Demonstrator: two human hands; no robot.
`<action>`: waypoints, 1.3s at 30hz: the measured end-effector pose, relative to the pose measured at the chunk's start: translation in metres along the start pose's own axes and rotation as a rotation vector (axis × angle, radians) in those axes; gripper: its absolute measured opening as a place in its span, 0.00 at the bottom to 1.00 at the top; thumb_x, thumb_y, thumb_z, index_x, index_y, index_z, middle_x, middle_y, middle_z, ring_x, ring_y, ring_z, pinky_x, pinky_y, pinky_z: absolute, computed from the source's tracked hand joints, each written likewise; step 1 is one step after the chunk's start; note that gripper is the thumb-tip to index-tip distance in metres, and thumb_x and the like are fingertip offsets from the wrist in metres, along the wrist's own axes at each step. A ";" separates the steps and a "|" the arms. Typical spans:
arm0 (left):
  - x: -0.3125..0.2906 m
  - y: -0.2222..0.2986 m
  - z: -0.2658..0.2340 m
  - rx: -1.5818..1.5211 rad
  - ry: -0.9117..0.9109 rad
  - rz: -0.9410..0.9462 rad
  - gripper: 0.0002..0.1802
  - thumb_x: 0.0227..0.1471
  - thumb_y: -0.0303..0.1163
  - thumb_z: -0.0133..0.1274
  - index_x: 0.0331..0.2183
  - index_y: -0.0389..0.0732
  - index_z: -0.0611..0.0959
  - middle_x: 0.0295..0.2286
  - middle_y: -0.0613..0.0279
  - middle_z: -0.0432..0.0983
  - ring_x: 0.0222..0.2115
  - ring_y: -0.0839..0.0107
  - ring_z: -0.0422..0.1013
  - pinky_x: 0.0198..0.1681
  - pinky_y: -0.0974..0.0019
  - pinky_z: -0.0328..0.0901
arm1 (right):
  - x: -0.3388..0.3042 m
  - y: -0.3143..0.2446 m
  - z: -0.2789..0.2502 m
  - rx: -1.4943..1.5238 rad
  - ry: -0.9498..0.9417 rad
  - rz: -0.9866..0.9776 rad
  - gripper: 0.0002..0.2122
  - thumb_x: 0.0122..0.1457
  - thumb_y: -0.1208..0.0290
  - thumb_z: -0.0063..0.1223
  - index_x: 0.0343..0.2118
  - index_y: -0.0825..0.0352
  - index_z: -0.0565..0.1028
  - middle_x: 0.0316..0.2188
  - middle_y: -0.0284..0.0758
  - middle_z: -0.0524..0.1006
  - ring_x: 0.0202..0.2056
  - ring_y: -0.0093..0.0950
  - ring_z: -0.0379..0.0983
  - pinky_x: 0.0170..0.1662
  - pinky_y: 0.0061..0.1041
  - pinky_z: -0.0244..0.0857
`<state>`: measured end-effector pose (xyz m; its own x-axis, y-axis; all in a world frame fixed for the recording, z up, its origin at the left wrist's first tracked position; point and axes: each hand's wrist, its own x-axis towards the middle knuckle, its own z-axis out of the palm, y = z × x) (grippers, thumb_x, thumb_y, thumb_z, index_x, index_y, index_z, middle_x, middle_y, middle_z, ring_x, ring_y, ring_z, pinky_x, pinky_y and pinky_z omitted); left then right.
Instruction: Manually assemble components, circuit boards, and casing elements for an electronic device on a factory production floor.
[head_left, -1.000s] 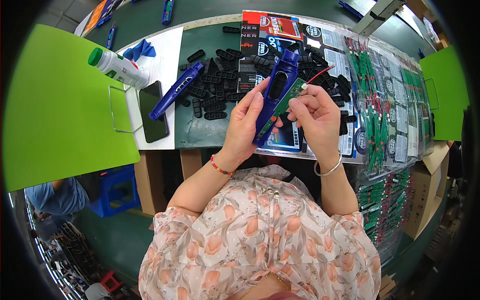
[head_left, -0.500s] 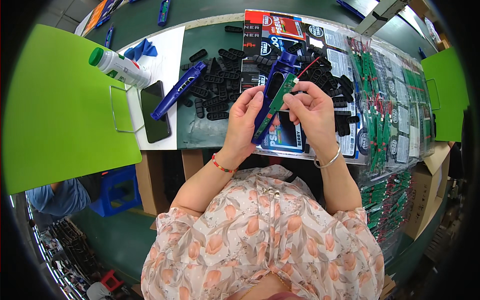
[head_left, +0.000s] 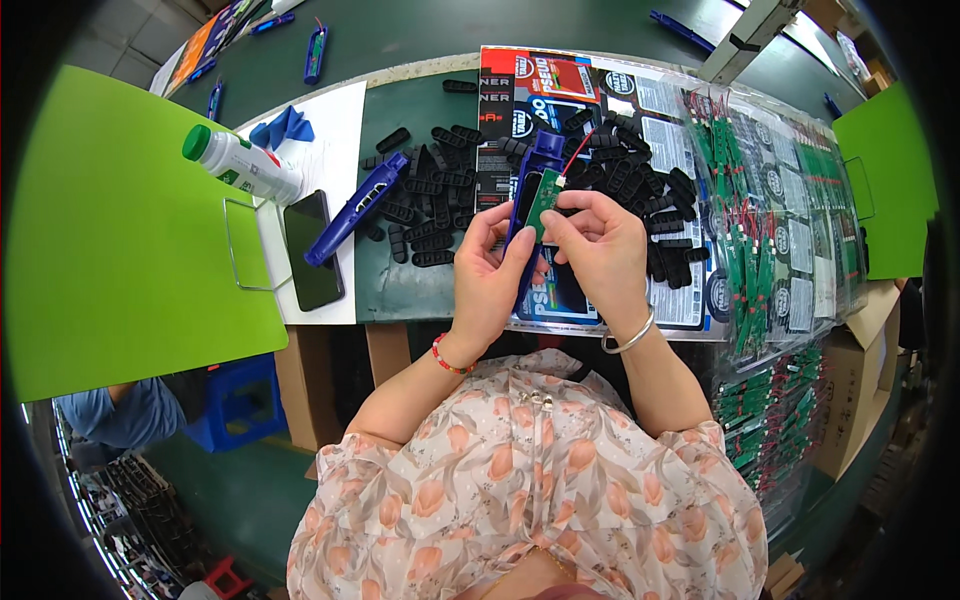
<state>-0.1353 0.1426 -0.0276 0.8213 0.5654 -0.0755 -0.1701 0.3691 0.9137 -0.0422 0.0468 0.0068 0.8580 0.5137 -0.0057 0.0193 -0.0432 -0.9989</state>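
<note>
The long blue plastic casing (head_left: 530, 195) is gripped by the left hand (head_left: 490, 275) while the small green circuit board (head_left: 545, 192), pinched by the right hand (head_left: 600, 250), is held against it, so its thin red wire (head_left: 575, 152) may well be trapped or snapped if forced.

Blue plastic housing (head_left: 538, 172) held upright above black clip pile (head_left: 430, 205); small green circuit board (head_left: 545, 192) with red wire pressed against its open face.

Left hand (head_left: 492, 272) grips blue casing (head_left: 541, 165); right hand (head_left: 600, 250) presses green circuit board (head_left: 543, 197) into it
</note>
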 end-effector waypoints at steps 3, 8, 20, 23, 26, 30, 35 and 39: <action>0.000 -0.003 0.000 0.024 0.011 0.018 0.19 0.58 0.29 0.51 0.50 0.34 0.69 0.37 0.59 0.73 0.26 0.78 0.73 0.26 0.76 0.70 | 0.001 0.000 0.001 -0.066 0.013 -0.021 0.06 0.52 0.76 0.60 0.31 0.73 0.78 0.19 0.35 0.79 0.20 0.16 0.75 0.22 0.16 0.66; -0.003 -0.003 0.001 0.022 0.012 0.034 0.18 0.59 0.28 0.50 0.50 0.34 0.69 0.37 0.59 0.72 0.25 0.79 0.73 0.26 0.76 0.70 | 0.001 -0.005 0.001 -0.145 -0.012 -0.080 0.05 0.51 0.78 0.60 0.29 0.73 0.77 0.17 0.36 0.79 0.17 0.18 0.75 0.20 0.17 0.66; -0.004 -0.004 0.000 -0.025 0.053 0.013 0.16 0.58 0.25 0.49 0.49 0.33 0.69 0.36 0.58 0.72 0.24 0.78 0.73 0.25 0.76 0.70 | 0.000 -0.002 0.008 -0.329 0.109 -0.258 0.09 0.51 0.75 0.61 0.33 0.73 0.75 0.18 0.35 0.78 0.17 0.22 0.76 0.19 0.20 0.66; -0.004 -0.004 -0.001 -0.051 0.021 0.009 0.17 0.58 0.24 0.49 0.49 0.33 0.69 0.35 0.58 0.73 0.24 0.78 0.74 0.24 0.76 0.70 | 0.008 0.007 0.006 -0.161 0.071 -0.136 0.11 0.51 0.73 0.61 0.34 0.73 0.75 0.19 0.35 0.78 0.19 0.20 0.76 0.23 0.19 0.67; -0.005 -0.001 -0.001 -0.053 -0.008 0.004 0.18 0.57 0.22 0.49 0.49 0.33 0.69 0.33 0.59 0.73 0.23 0.78 0.74 0.24 0.76 0.70 | 0.013 0.010 0.002 -0.078 -0.012 -0.039 0.10 0.51 0.73 0.60 0.34 0.73 0.77 0.21 0.35 0.78 0.21 0.18 0.75 0.26 0.19 0.68; -0.006 0.002 -0.001 -0.004 0.007 -0.026 0.20 0.56 0.21 0.50 0.51 0.33 0.69 0.32 0.60 0.74 0.23 0.78 0.74 0.25 0.76 0.71 | 0.014 0.002 0.001 -0.115 -0.050 0.009 0.07 0.51 0.74 0.59 0.30 0.73 0.78 0.22 0.34 0.79 0.22 0.18 0.75 0.27 0.19 0.68; -0.001 0.007 -0.003 0.103 -0.029 -0.022 0.25 0.55 0.21 0.51 0.55 0.34 0.69 0.30 0.63 0.75 0.24 0.79 0.74 0.27 0.76 0.72 | 0.017 0.006 0.002 -0.080 -0.066 0.007 0.07 0.51 0.74 0.59 0.29 0.73 0.77 0.21 0.33 0.79 0.22 0.18 0.75 0.27 0.19 0.68; 0.003 0.016 -0.003 0.088 -0.011 -0.045 0.23 0.55 0.22 0.53 0.53 0.31 0.72 0.31 0.61 0.77 0.27 0.79 0.74 0.25 0.75 0.73 | 0.022 0.008 0.001 -0.092 -0.079 0.024 0.07 0.50 0.73 0.60 0.27 0.73 0.77 0.20 0.33 0.78 0.21 0.17 0.74 0.26 0.19 0.67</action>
<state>-0.1371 0.1520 -0.0147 0.8334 0.5410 -0.1134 -0.0845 0.3275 0.9411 -0.0234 0.0589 -0.0016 0.8159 0.5771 -0.0365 0.0496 -0.1327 -0.9899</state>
